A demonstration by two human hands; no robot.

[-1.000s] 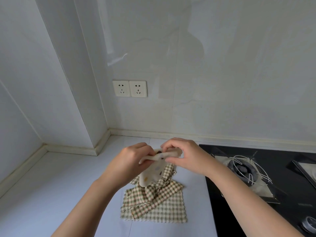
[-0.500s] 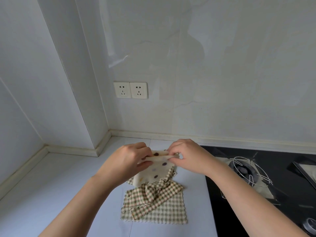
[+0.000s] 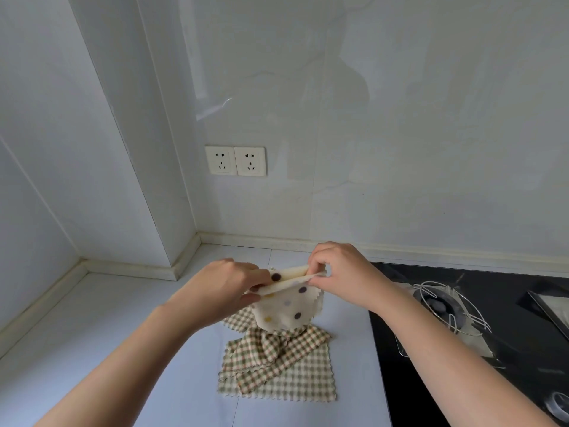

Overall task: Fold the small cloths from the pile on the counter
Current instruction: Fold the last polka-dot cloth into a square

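Observation:
A cream cloth with coloured dots [image 3: 288, 306] hangs in the air above the counter, held by its top edge. My left hand [image 3: 221, 288] pinches the left end of that edge and my right hand [image 3: 348, 277] pinches the right end. The cloth's lower part drapes down onto the pile of green-and-brown checked cloths [image 3: 277, 365] lying on the white counter [image 3: 123, 334]. The top checked cloth is crumpled; the bottom one lies flat.
A black gas hob [image 3: 462, 349] with a wire pan support [image 3: 449, 306] borders the pile on the right. Two wall sockets [image 3: 235, 160] sit on the marble backsplash. A wall column juts out at the back left.
My hands have drawn apart along the cloth's top edge, spreading the dotted cloth wider so more of it hangs open. The checked pile has not moved.

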